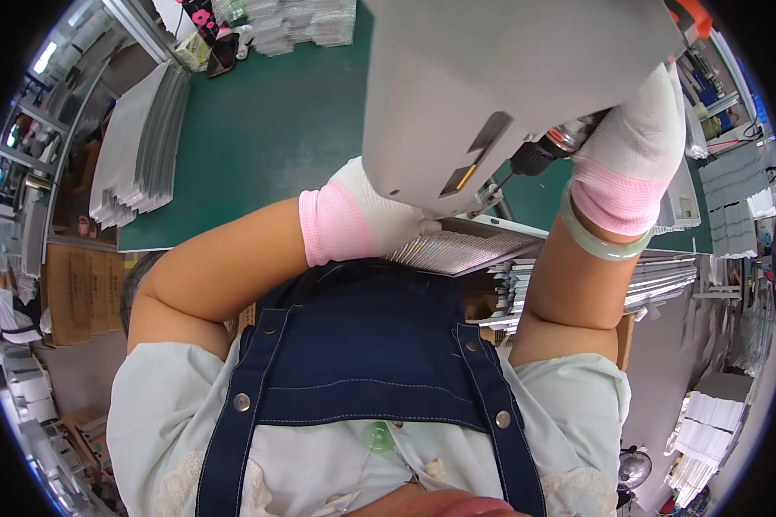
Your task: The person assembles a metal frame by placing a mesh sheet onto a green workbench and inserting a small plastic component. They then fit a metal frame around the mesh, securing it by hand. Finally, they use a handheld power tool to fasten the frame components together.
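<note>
A large grey metal housing with slots rises in front of me, its lower edge beside a perforated metal sheet. My left hand, in a white glove with a pink cuff, is closed at the housing's lower left edge; some of its fingers are hidden. In a matching glove, my right hand grips a power drill with a black chuck. The drill's bit points down and left at a small metal bracket on the housing's lower edge. The drill's handle is mostly covered by the hand.
A green-topped table lies beneath the work. Stacked grey panels stand on its left. At the back are wrapped packs and a phone. Cardboard boxes sit below left; more panels lie under the table at right.
</note>
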The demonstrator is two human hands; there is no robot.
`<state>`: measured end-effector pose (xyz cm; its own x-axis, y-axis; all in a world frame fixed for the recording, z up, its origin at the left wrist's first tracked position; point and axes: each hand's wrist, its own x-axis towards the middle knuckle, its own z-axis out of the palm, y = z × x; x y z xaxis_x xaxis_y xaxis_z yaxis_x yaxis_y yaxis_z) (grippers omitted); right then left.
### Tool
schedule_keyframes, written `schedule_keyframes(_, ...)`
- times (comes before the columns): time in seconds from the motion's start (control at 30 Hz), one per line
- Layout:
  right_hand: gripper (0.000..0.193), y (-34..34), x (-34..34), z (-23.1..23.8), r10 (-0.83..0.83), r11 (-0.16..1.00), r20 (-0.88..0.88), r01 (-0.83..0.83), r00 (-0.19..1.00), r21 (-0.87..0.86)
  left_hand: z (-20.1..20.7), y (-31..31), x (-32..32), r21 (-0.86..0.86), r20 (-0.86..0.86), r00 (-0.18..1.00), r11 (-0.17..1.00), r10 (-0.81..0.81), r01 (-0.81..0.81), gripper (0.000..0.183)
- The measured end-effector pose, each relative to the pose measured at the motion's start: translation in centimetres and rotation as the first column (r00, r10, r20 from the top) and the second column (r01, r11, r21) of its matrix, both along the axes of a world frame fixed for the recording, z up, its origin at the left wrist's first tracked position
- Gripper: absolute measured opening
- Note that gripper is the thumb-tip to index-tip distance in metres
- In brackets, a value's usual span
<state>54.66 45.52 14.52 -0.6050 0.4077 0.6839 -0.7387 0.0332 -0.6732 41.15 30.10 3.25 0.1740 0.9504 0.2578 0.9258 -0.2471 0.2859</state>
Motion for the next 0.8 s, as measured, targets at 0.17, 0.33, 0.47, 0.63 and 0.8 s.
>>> schedule_keyframes(0.17,0.035,-0.6,-1.2,-1.5,-0.139,0.989,0.031,0.14,0.99,-0.047,-0.5,0.4,-0.2,0.106,-0.014,1.0,0.994,-0.017,0.018,0.03)
schedule_keyframes(0.33,0.028,-0.9,-0.9,-1.1,-0.176,0.981,0.011,0.177,0.984,-0.074,0.2,0.5,-0.3,0.273,-0.119,0.99,0.956,-0.076,0.107,0.041)
schedule_keyframes(0.47,0.023,-1.6,-0.4,-0.2,-0.174,0.981,0.016,0.175,0.985,-0.086,-0.6,1.3,-0.2,0.146,-0.122,0.992,0.989,0.025,-0.007,0.029)
schedule_keyframes(0.63,0.018,-2.2,0.0,3.3,-0.199,0.974,0.051,0.203,0.979,-0.102,2.0,-0.2,0.2,-0.183,0.025,0.996,0.98,0.086,-0.08,0.023)
schedule_keyframes(0.8,0.02,5.7,0.2,8.4,-0.571,0.82,0.055,0.565,0.819,0.096,6.5,-4.0,-1.0,-0.226,0.117,0.992,0.974,0.045,-0.017,0.026)
